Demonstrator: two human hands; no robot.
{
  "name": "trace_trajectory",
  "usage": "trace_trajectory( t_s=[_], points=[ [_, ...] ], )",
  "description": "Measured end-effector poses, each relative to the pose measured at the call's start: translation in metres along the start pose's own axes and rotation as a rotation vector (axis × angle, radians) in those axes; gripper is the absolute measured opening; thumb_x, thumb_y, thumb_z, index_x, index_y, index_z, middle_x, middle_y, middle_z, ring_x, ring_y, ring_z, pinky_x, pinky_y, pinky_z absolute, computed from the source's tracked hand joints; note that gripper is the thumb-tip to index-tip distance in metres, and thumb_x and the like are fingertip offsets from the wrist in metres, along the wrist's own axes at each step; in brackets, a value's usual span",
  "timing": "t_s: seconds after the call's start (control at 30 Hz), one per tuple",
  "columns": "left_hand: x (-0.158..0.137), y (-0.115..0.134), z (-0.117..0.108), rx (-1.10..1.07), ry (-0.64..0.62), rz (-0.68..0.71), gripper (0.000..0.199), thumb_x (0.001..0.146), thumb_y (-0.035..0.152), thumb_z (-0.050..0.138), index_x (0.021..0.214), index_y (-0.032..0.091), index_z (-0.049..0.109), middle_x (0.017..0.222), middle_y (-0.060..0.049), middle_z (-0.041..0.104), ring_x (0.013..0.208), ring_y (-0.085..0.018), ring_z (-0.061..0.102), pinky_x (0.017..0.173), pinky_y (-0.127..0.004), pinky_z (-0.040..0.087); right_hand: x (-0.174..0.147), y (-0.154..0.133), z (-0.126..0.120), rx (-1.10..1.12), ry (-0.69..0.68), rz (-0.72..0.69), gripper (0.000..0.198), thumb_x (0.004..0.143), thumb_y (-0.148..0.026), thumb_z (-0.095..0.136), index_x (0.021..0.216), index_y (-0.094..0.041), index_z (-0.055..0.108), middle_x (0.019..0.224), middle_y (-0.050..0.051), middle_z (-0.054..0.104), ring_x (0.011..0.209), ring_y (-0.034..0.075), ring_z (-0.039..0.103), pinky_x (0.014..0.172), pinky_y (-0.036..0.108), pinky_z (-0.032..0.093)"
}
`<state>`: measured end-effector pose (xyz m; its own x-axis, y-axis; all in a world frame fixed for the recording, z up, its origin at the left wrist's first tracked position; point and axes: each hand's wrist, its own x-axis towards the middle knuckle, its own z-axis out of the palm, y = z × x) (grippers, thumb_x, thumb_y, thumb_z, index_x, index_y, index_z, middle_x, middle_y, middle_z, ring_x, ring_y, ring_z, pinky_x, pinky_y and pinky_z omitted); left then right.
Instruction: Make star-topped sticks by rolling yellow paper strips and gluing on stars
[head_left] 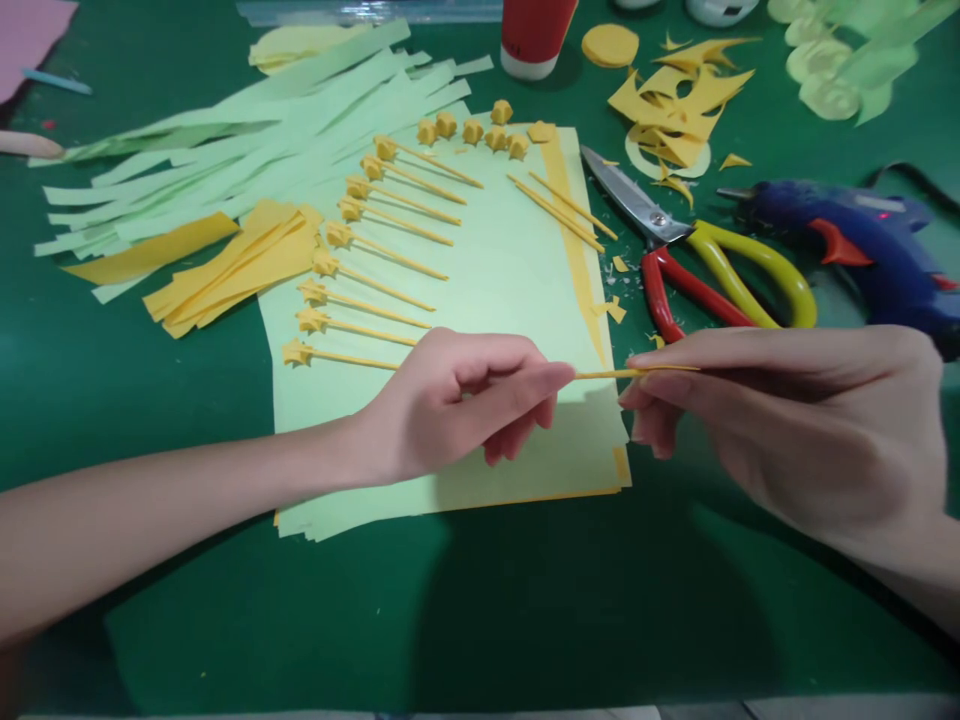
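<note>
Between my hands runs a thin yellow paper stick (604,375), held level over the pale green paper sheets (517,300). My left hand (457,400) pinches one end of it between thumb and forefinger. At the other end, the thumb and forefinger of my right hand (810,430) are closed on the stick. Beyond my left hand lies a row of yellow paper stars on sticks (375,245). Loose yellow paper stars (472,131) sit along the top of the sheets. Several bare yellow sticks (559,212) rest at the right side of them.
Scissors (660,225) with red and yellow handles lie beside a blue glue gun (862,235). Pale green strips (277,130) and yellow strips (240,265) spread at left. Behind stand a red cup (536,35) and yellow paper scraps (686,100). Another person's finger (30,146) shows at far left.
</note>
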<state>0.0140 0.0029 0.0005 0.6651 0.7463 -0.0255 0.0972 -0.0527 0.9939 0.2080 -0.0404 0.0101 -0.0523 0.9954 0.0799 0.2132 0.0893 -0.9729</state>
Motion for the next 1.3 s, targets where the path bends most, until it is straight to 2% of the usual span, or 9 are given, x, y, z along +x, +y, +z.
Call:
trace_trajectory(
  t_s=[0.17, 0.4, 0.57, 0.73, 1.0, 1.17, 1.3],
  points=[
    [0.001, 0.000, 0.002, -0.090, 0.083, -0.024, 0.017, 0.079, 0.017, 0.056, 0.063, 0.017, 0.060, 0.046, 0.004, 0.057, 0.039, -0.005, 0.053, 0.039, -0.012, 0.042, 0.002, -0.004, 0.000, -0.028, 0.065, 0.024, 0.016, 0.071, -0.015, 0.066, 0.073, -0.030, 0.072, 0.055, -0.003, 0.063, 0.042, 0.011, 0.056, 0.035, 0.022, 0.046],
    [-0.002, -0.002, 0.004, -0.141, 0.227, -0.005, 0.009, 0.072, 0.016, 0.065, 0.066, 0.020, 0.070, 0.049, 0.004, 0.062, 0.039, -0.007, 0.056, 0.039, -0.013, 0.046, 0.007, -0.007, -0.005, -0.019, 0.071, 0.048, 0.011, 0.068, -0.018, 0.068, 0.067, -0.028, 0.072, 0.054, -0.002, 0.063, 0.040, 0.012, 0.056, 0.033, 0.022, 0.045],
    [-0.002, -0.004, 0.004, -0.173, 0.248, 0.003, 0.009, 0.072, 0.017, 0.065, 0.068, 0.020, 0.072, 0.050, 0.004, 0.063, 0.039, -0.007, 0.056, 0.037, -0.014, 0.046, 0.010, -0.008, -0.008, -0.036, 0.038, 0.061, 0.012, 0.068, -0.017, 0.068, 0.065, -0.028, 0.072, 0.054, -0.002, 0.063, 0.039, 0.011, 0.055, 0.033, 0.020, 0.045],
    [0.000, -0.002, 0.004, -0.106, 0.266, 0.067, 0.012, 0.072, 0.013, 0.064, 0.064, 0.019, 0.070, 0.046, 0.004, 0.061, 0.038, -0.007, 0.054, 0.038, -0.013, 0.045, 0.011, -0.012, -0.012, -0.048, -0.011, 0.065, 0.014, 0.069, -0.017, 0.068, 0.065, -0.029, 0.072, 0.053, -0.003, 0.063, 0.040, 0.009, 0.054, 0.033, 0.018, 0.045],
    [-0.003, 0.006, 0.000, 0.226, 0.238, 0.214, 0.020, 0.079, 0.021, 0.058, 0.060, 0.018, 0.066, 0.044, 0.003, 0.059, 0.039, -0.006, 0.051, 0.040, -0.014, 0.041, 0.004, -0.017, -0.016, -0.133, -0.030, 0.030, 0.015, 0.070, -0.016, 0.068, 0.069, -0.031, 0.072, 0.051, -0.004, 0.062, 0.040, 0.009, 0.056, 0.033, 0.016, 0.047],
    [-0.006, 0.012, 0.002, 0.327, 0.159, 0.141, 0.032, 0.084, 0.022, 0.047, 0.054, 0.017, 0.058, 0.041, 0.004, 0.055, 0.035, -0.006, 0.047, 0.036, -0.015, 0.037, -0.003, -0.017, -0.014, -0.179, -0.028, -0.109, 0.020, 0.069, -0.012, 0.066, 0.077, -0.031, 0.072, 0.057, -0.006, 0.064, 0.043, 0.008, 0.058, 0.037, 0.014, 0.050],
    [-0.006, 0.013, 0.001, 0.297, 0.061, 0.047, 0.042, 0.087, 0.023, 0.039, 0.048, 0.017, 0.052, 0.040, 0.002, 0.054, 0.034, -0.006, 0.046, 0.037, -0.016, 0.036, -0.008, -0.014, -0.014, -0.264, -0.007, -0.189, 0.025, 0.070, -0.010, 0.065, 0.083, -0.031, 0.070, 0.061, -0.008, 0.065, 0.045, 0.005, 0.058, 0.040, 0.012, 0.050]
  ],
)
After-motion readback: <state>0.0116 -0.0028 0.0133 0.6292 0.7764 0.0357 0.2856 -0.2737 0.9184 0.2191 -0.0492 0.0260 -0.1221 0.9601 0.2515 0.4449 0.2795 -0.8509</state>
